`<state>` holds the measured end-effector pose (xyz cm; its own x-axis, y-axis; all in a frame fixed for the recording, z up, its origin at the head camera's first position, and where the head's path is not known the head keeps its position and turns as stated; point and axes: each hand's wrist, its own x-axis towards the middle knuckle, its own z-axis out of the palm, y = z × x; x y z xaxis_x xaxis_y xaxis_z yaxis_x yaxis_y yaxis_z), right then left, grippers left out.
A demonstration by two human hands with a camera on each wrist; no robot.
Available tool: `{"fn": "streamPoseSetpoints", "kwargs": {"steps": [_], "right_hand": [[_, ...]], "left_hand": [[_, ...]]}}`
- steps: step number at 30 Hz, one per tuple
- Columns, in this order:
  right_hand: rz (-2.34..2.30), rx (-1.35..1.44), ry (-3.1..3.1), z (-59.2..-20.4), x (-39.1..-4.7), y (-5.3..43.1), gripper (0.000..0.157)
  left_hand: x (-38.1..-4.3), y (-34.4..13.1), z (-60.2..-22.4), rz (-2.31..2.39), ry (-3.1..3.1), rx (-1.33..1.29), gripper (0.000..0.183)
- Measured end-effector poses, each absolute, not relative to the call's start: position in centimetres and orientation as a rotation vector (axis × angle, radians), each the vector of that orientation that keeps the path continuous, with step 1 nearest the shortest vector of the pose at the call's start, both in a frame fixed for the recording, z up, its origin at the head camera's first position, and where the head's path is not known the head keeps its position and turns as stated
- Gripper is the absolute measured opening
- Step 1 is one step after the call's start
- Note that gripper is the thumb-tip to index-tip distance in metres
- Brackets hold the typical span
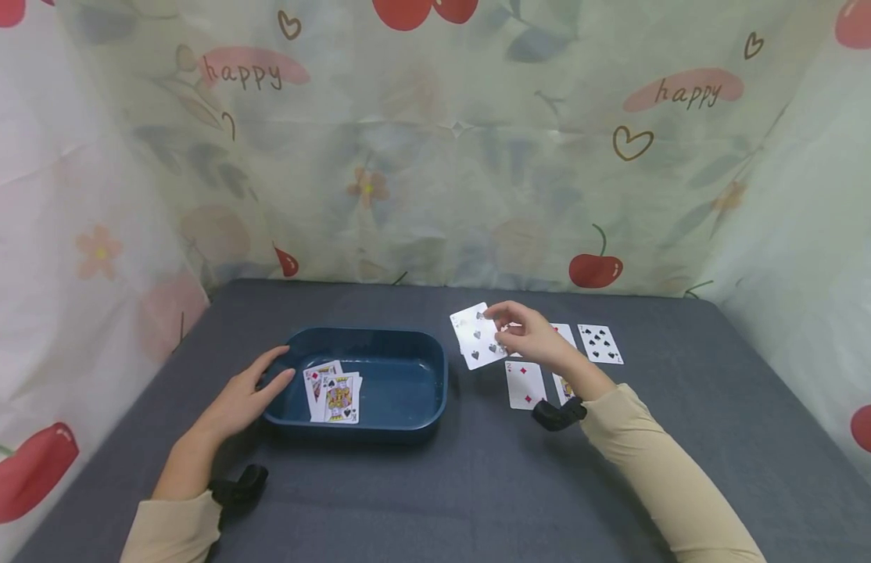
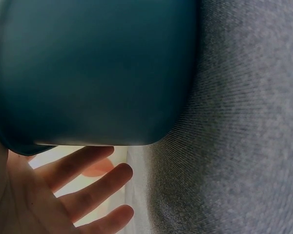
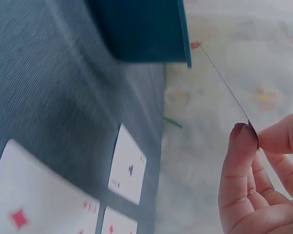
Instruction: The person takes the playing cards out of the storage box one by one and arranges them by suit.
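My right hand (image 1: 530,332) pinches a playing card (image 1: 475,338) with spade pips between thumb and fingers, raised just right of the blue bin (image 1: 368,428). In the right wrist view that card (image 3: 223,83) appears edge-on, as a thin line. On the bin's left rim rests my left hand (image 1: 241,399), its thumb reaching over the inside. Seen from the left wrist, its fingers (image 2: 95,192) are spread and nearly straight outside the wall. Inside the bin lie overlapping face cards, a king of spades (image 1: 340,399) on top.
Face-up cards lie right of the bin: a two of diamonds (image 1: 525,385), a face card (image 1: 564,389) partly behind the right wrist, a black-pip card (image 1: 600,344), and others partly hidden by the hand. A dark cloth covers the table; a printed curtain (image 1: 449,156) stands behind it.
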<state>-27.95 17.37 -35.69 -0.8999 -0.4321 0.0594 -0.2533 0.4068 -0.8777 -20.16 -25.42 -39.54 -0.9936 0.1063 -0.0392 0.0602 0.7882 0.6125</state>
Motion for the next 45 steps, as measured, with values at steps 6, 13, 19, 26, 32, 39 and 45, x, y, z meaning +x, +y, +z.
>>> {"fn": "streamPoseSetpoints", "kwargs": {"steps": [6, 13, 19, 26, 32, 39, 45], "right_hand": [[-1.488, -0.513, 2.56, -36.2, -27.9, 20.2, 0.042], [-1.425, -0.431, 2.678, -36.3, -27.2, 23.6, 0.043], [-1.388, -0.304, 2.719, -36.6, -26.6, 26.2, 0.039], [-1.314, -0.244, 2.761, -37.1, -26.1, 29.2, 0.038], [-1.243, -0.164, 2.78, -37.7, -25.7, 31.4, 0.041], [-1.217, -0.137, 2.76, -38.5, -25.4, 33.7, 0.043], [-1.218, -0.102, 2.706, -39.0, -25.2, 35.4, 0.045]], "left_hand": [[-20.1, -25.4, -39.5, 0.989, 2.909, 0.142, 0.065], [-20.0, -25.4, -39.2, 0.986, 2.902, 0.126, 0.068], [-19.9, -25.4, -39.1, 0.988, 2.906, 0.137, 0.067], [-19.9, -25.7, -39.1, 1.013, 2.93, 0.184, 0.062], [-20.0, -26.0, -39.2, 1.025, 2.939, 0.197, 0.061], [-19.9, -26.1, -39.2, 1.031, 2.964, 0.215, 0.058], [-20.0, -26.2, -39.4, 1.02, 2.976, 0.229, 0.057]]}}
